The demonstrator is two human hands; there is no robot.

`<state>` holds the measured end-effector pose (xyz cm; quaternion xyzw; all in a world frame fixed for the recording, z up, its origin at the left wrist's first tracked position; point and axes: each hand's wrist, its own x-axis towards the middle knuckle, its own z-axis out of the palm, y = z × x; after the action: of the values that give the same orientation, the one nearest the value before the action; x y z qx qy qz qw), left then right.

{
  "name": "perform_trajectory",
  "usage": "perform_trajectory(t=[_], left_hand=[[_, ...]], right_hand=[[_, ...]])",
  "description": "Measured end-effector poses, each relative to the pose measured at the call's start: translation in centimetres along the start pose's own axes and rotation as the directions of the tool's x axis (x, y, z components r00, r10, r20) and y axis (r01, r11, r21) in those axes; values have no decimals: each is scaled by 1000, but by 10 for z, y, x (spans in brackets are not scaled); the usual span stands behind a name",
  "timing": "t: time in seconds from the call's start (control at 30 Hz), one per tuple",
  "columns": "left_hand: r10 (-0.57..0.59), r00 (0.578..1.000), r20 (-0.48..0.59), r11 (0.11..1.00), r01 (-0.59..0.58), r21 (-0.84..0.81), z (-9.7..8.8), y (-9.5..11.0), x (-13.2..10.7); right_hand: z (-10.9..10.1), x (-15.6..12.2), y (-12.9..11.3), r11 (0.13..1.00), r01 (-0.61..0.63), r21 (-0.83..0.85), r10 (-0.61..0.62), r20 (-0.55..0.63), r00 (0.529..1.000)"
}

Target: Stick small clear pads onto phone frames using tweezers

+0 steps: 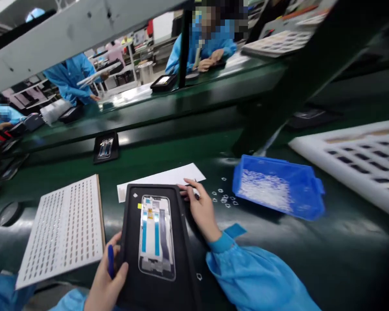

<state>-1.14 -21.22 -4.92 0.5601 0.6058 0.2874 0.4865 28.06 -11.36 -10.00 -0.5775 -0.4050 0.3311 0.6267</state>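
Note:
A black tray (pixel 129 242) lies in front of me on the green bench, with a phone frame (pixel 156 236) seated in it. My left hand (pixel 106 280) grips the tray's near left edge, thumb on top, and holds a blue pen-like tool (pixel 110 260) between its fingers. My right hand (pixel 199 207) rests at the tray's far right corner, fingers curled and pinched on something I cannot make out. Small white square parts (pixel 223 198) lie scattered just right of that hand.
A white perforated board (pixel 65 229) lies at left, a paper sheet (pixel 162 178) behind the tray. A blue bin (pixel 278 188) of small clear parts sits at right, a white slotted tray (pixel 359 160) beyond. Another black tray (pixel 106 147) rides the belt. Other people work opposite.

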Motion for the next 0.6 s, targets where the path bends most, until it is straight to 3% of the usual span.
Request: perform_trajectory(t=[0.13,0.23,0.37,0.43,0.5,0.6], left_hand=[[-31,999,18,998,30,60,8,-21,-20],[28,999,34,991,-32,129,-1,-12,-17],[198,969,-145,973,-177,147,-34,11,3],[291,910,-296,956,-261,137,-54,18,23],[354,810,-468,935,-319,154,-76,20,52],[233,682,-693,971,-208,121,-105,11,101]], right_hand=[[6,-13,0,990,36,-139,-20,119,993],[7,-21,-5,963,83,-257,-32,198,980],[6,-25,-10,934,68,-349,-11,163,987],[6,-23,-10,922,40,-385,23,157,987],[8,-19,-12,917,33,-398,37,169,985],[5,-16,-19,924,32,-381,31,158,987]])
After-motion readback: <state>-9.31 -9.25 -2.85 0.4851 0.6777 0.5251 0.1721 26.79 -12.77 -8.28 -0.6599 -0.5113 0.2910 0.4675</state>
